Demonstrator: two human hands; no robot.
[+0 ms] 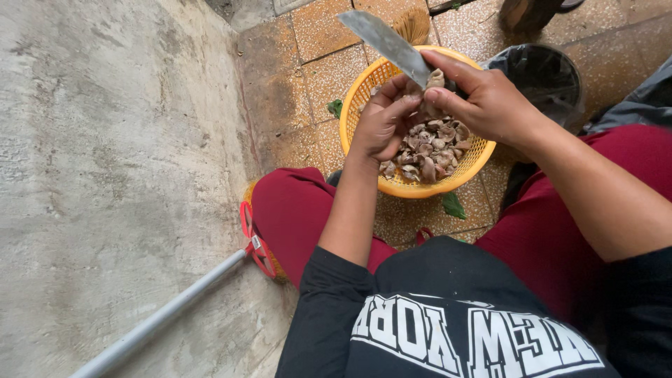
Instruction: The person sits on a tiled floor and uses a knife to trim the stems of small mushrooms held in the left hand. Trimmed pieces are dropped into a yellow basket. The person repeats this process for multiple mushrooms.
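Observation:
My right hand (490, 101) grips a large knife (388, 43) by its handle, the grey blade pointing up and to the left. My left hand (383, 120) pinches a small pale piece (435, 78) against the blade, just over a yellow plastic basket (357, 105). The basket sits on the tiled floor between my knees and holds several small brownish-grey pieces (428, 148).
A rough concrete wall (112, 175) fills the left side. A broom with a grey handle (161, 318) and red binding leans along its base by my left knee. A bucket lined with a black bag (542, 77) stands right of the basket. Green leaves (452, 205) lie on the tiles.

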